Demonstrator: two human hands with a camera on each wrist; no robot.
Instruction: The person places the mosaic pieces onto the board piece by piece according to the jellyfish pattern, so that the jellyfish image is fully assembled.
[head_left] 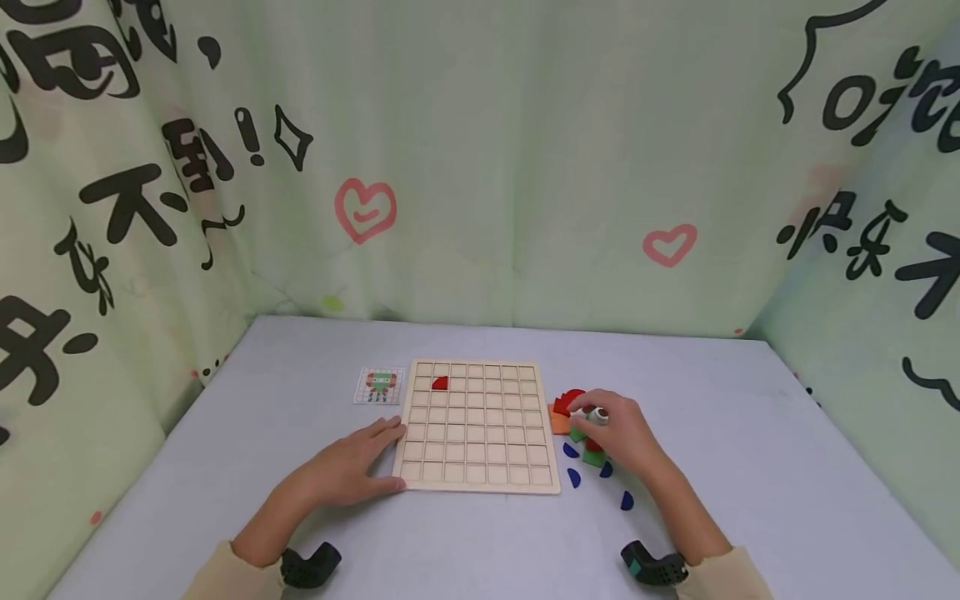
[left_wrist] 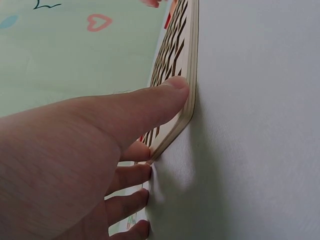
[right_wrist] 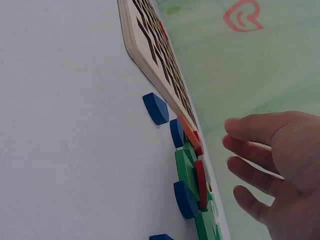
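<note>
Left hand [left_wrist: 90, 152], fingers extended, touched square pale-wood grid board [head_left: 476, 429] alongside; right hand [head_left: 618, 429], fingertips parted, near flat green piece [right_wrist: 186, 167]; light edge-pinch seemed best.

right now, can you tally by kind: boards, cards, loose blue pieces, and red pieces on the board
Board: 1
Card: 1
Loose blue pieces: 4
Red piece on the board: 1
Total: 7

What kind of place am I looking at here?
Probably a curtained-off tabletop booth, perhaps set up for recording: a pale green curtain with lettering and hearts hangs behind and along both sides of a white table, and black devices are worn at both wrists.
</note>
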